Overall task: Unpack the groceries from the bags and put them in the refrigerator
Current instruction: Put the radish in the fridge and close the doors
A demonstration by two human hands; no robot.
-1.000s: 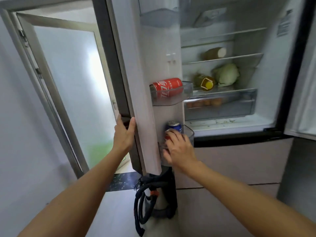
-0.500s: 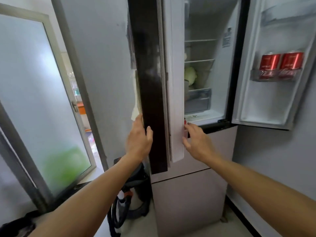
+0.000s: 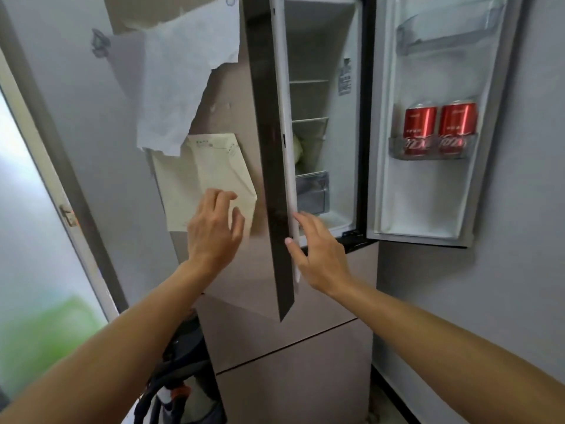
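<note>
The refrigerator's left door (image 3: pixel 269 148) is swung most of the way in, its dark edge facing me. My left hand (image 3: pixel 214 228) is open on the door's outer face, over a cream paper (image 3: pixel 214 166). My right hand (image 3: pixel 318 249) is open, fingers at the door's inner white edge. The right door (image 3: pixel 428 194) stands wide open, with two red cola cans (image 3: pixel 440 127) in its clear shelf. Through the gap I see shelves, a pale green cabbage (image 3: pixel 298 148) and a drawer (image 3: pixel 312 191).
A white sheet (image 3: pixel 186 75) hangs on the left door above the cream paper. A dark vacuum with hoses (image 3: pixel 180 377) stands on the floor at lower left. A frosted glass door (image 3: pixel 36 240) is at far left. A grey wall (image 3: pixel 504 270) lies right.
The left door has swung further shut, hiding its shelves and cans. My right hand has let go of the blue can and come out to the door's edge. My left hand moved onto the door's face.
</note>
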